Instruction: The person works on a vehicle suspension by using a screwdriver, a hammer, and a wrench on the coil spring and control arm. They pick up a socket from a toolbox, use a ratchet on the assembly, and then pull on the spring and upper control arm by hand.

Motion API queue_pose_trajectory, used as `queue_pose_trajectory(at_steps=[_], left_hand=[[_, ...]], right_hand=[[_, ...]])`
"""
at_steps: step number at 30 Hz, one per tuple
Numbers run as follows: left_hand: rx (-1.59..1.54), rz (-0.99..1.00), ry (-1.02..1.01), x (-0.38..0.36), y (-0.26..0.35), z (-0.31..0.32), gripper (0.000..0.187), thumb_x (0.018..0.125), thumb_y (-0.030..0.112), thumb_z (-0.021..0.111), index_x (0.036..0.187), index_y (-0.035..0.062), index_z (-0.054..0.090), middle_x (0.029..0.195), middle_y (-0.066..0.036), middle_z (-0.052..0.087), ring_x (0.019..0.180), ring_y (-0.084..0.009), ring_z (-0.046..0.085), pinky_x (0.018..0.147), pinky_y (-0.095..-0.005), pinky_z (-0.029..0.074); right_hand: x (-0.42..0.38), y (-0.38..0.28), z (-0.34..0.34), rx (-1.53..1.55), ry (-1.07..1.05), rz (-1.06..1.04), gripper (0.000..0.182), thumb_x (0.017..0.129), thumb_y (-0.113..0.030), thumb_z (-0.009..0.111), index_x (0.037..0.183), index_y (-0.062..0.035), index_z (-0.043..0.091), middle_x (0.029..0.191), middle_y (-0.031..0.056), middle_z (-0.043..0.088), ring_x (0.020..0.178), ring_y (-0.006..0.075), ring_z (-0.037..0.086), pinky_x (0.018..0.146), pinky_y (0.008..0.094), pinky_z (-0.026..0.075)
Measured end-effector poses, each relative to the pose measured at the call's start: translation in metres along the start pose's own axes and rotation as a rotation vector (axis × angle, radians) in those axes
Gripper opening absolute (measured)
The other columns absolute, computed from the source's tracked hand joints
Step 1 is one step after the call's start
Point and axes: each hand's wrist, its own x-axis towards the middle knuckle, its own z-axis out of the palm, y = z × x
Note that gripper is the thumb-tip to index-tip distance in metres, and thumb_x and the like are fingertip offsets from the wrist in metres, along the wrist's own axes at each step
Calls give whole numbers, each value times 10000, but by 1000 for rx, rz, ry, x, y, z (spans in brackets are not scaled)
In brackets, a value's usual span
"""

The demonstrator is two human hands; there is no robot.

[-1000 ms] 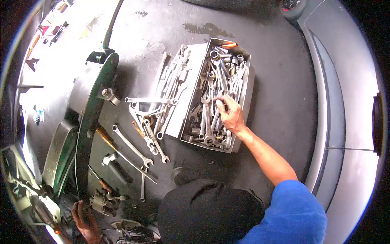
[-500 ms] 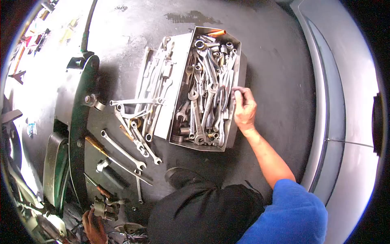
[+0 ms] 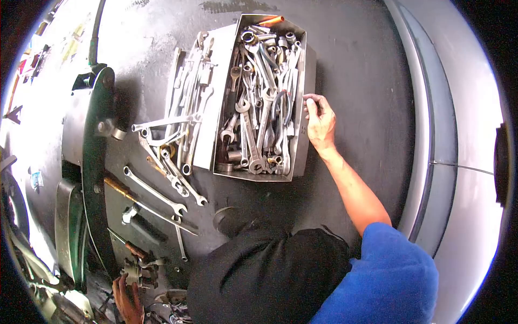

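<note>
A long, grey metal toolbox (image 3: pixel 309 70) stands open on the dark floor (image 3: pixel 359 108), its far end leaning slightly right. Silvery wrenches (image 3: pixel 248 132) and sockets (image 3: pixel 283 41) fill it in a loose jumble, many lying lengthwise; an orange piece (image 3: pixel 271 21) slants across the far end. Well apart, at lower left, lies a dull, blocky metal part (image 3: pixel 141 274), its details blurred.

We see our right hand (image 3: pixel 322 124) just beside the right wall of the toolbox (image 3: pixel 310 70), fingers curled, thumb close to index; contact unclear. Bare right forearm (image 3: pixel 353 186) slants back from there into a blue sleeve (image 3: pixel 377 275). Our left hand (image 3: pixel 128 302) sits well apart, near-left of the toolbox, fingers extended.
</note>
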Motion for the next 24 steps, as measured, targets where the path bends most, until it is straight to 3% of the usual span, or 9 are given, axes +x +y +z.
queue_pose_trajectory(at_steps=[6, 9, 10, 11, 14, 15, 18, 19, 24], left_hand=[[-6, -23, -13, -7, -9, 6, 306, 1025, 163, 554, 1295, 21, 574, 1166, -226, 575, 1045, -415, 594, 910, -474, 494], [69, 7, -7, -9, -16, 9, 317, 1020, 193, 572, 1298, 40, 580, 1191, -239, 580, 1069, -447, 581, 956, -509, 467], [52, -52, -35, -8, -16, 9, 330, 1017, 211, 582, 1304, 49, 581, 1222, -245, 582, 1104, -460, 574, 980, -517, 457], [34, -116, -61, -8, -16, 8, 342, 1014, 228, 592, 1311, 58, 582, 1253, -251, 584, 1139, -472, 567, 1005, -525, 447], [75, 2, 48, -9, -16, 13, 348, 964, 137, 627, 1284, 18, 561, 1171, -240, 577, 1082, -456, 556, 943, -505, 448], [75, 2, 53, -8, -13, 11, 349, 959, 137, 634, 1277, 13, 560, 1162, -234, 579, 1075, -447, 556, 933, -500, 448], [63, -15, 43, -6, -6, 6, 344, 956, 155, 641, 1257, 7, 562, 1157, -214, 586, 1068, -428, 557, 920, -490, 451], [56, -36, 32, -6, -4, 4, 341, 959, 167, 641, 1249, 6, 564, 1160, -207, 588, 1069, -424, 558, 919, -487, 451], [73, -27, 56, -10, -11, 10, 328, 971, 206, 632, 1235, 20, 575, 1151, -201, 590, 1068, -419, 558, 921, -489, 453]], right_hand=[[-7, -1, 6, -73, -20, -52, 182, 1015, -148, 577, 1049, -9, 690, 930, 85, 687, 844, 166, 648, 774, 314, 507], [-11, -10, 10, -62, -37, -95, 181, 1031, -154, 586, 1067, -9, 687, 943, 22, 669, 850, 108, 621, 767, 263, 497], [-13, -21, 12, -98, -22, -114, 163, 997, -132, 590, 1025, -6, 690, 924, 120, 677, 855, 232, 660, 795, 344, 510], [-14, -25, 14, -145, -31, -183, 158, 993, -126, 593, 1024, -6, 690, 930, 125, 677, 870, 244, 663, 805, 349, 511], [-19, -39, 17, -230, -106, -175, 146, 985, -118, 598, 1025, -11, 689, 956, 133, 680, 925, 278, 666, 842, 367, 511], [-19, -39, 20, -242, -104, -284, 134, 980, -109, 602, 1031, -18, 686, 968, 132, 681, 948, 292, 657, 865, 381, 506], [-19, -46, 30, -234, -136, -391, 133, 983, -65, 584, 1043, 1, 683, 965, 121, 672, 931, 246, 657, 869, 353, 502], [-20, -49, 34, -223, -131, -408, 110, 979, -85, 600, 1026, -27, 681, 946, 123, 665, 927, 288, 649, 861, 379, 501], [-21, -56, 44, -194, -156, -423, 110, 982, -85, 600, 1028, -23, 678, 917, 121, 648, 890, 283, 641, 836, 381, 498]])
